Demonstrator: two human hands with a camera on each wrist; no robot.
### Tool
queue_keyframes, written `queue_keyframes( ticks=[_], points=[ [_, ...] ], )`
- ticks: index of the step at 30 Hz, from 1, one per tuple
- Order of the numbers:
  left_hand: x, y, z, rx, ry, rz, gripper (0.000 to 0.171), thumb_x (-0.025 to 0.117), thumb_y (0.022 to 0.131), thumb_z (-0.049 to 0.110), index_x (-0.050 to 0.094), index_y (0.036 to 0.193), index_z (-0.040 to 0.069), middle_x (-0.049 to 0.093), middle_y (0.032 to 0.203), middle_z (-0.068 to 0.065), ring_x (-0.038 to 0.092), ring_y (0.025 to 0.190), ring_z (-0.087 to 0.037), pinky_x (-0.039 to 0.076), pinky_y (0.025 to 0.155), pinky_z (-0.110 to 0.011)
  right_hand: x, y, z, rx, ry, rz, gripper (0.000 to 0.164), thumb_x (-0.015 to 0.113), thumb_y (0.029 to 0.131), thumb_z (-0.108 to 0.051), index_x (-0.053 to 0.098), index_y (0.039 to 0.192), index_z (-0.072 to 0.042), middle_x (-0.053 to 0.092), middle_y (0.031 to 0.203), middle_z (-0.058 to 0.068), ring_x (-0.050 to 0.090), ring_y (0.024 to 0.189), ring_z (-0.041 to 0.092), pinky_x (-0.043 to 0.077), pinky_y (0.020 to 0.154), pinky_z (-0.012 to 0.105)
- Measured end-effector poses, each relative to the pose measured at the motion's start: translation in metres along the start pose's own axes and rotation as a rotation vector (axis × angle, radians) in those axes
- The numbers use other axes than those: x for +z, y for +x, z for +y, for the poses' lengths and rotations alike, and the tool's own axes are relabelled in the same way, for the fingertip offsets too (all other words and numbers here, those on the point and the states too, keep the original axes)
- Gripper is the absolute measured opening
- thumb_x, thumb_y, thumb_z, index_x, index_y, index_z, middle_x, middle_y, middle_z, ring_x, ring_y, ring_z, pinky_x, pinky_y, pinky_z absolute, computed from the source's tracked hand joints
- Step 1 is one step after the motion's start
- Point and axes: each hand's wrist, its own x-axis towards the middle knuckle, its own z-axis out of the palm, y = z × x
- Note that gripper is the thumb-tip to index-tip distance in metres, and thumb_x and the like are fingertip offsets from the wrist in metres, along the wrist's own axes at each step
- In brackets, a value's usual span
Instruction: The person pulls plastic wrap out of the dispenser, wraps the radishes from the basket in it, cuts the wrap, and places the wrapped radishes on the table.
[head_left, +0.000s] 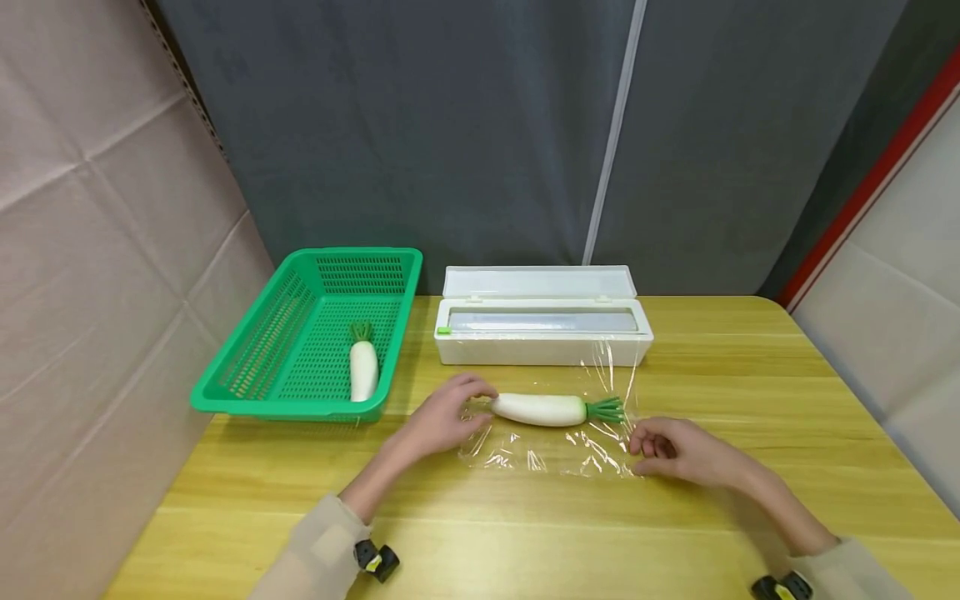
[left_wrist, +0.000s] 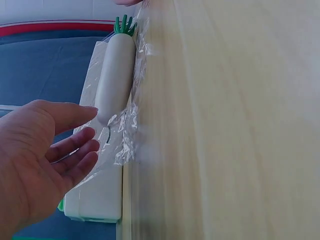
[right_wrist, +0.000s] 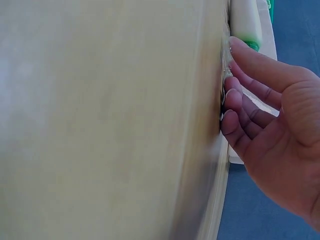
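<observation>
Head view, with both wrist views for detail: a white radish (head_left: 540, 409) lies lengthwise on clear film (head_left: 517, 458), its leaves (head_left: 606, 410) toward the person's right hand (head_left: 690, 452) and its thin root toward the left hand (head_left: 450, 414). The film runs back to a white dispenser (head_left: 487, 350), whose raised lid (head_left: 538, 282) presumably leaves the sheet a free path outward. The radish lies roughly parallel to the dispenser's long front, a position that probably lets its whole length rest within the sheet's width. Left hand: half open, thumb and fingers apart, at the root end; I make out nothing gripped, though a light touch on the film cannot be ruled out. Right hand: partly open, fingers bent and thumb separate, at the film's edge beyond the leaves; it shows no clear pinch, and its wrist view leaves contact uncertain. The hands seem set at opposite ends so that each has one edge of the thin, crinkled sheet within reach. To the left, a green basket (head_left: 285, 408) holds a second radish (head_left: 364, 371), apparently placed there to leave working room on the table (head_left: 720, 358).
</observation>
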Motion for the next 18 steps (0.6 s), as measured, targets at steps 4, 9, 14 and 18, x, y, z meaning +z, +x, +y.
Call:
queue_keyframes(
  ticks=[4, 9, 14, 18],
  points=[
    [-0.005, -0.008, -0.003, 0.017, -0.027, 0.008, 0.027, 0.075, 0.09, 0.008, 0.069, 0.117, 0.007, 0.064, 0.115, -0.002, 0.061, 0.105, -0.022, 0.053, 0.093, -0.039, 0.0, -0.002, 0.002, 0.009, 0.023, 0.005, 0.014, 0.077, 0.09, -0.012, 0.064, 0.097, -0.01, 0.056, 0.079, -0.007, 0.051, 0.068, 0.005, 0.046, 0.057, 0.023],
    [-0.012, -0.018, -0.004, 0.001, -0.034, -0.05, 0.025, 0.074, 0.09, 0.008, 0.07, 0.115, 0.005, 0.066, 0.109, -0.005, 0.062, 0.099, -0.021, 0.054, 0.089, -0.038, -0.001, -0.004, 0.003, 0.017, 0.045, -0.01, 0.015, 0.078, 0.09, -0.015, 0.065, 0.098, -0.012, 0.058, 0.079, -0.005, 0.052, 0.068, 0.006, 0.046, 0.057, 0.023],
    [-0.016, -0.028, -0.008, -0.012, -0.025, -0.1, 0.023, 0.075, 0.091, 0.011, 0.071, 0.113, 0.007, 0.067, 0.107, -0.004, 0.061, 0.097, -0.019, 0.054, 0.088, -0.038, -0.002, -0.006, 0.004, -0.035, 0.059, -0.048, 0.021, 0.08, 0.087, -0.013, 0.065, 0.102, -0.011, 0.058, 0.081, 0.003, 0.053, 0.07, 0.014, 0.046, 0.058, 0.025],
    [-0.017, -0.034, -0.012, -0.022, -0.054, -0.139, 0.025, 0.076, 0.091, 0.017, 0.071, 0.114, 0.008, 0.067, 0.107, 0.0, 0.063, 0.098, -0.017, 0.054, 0.089, -0.036, -0.004, -0.007, 0.006, -0.074, 0.061, -0.07, 0.022, 0.08, 0.087, -0.011, 0.066, 0.104, -0.012, 0.058, 0.082, 0.007, 0.053, 0.073, 0.02, 0.045, 0.059, 0.029]
  ],
)
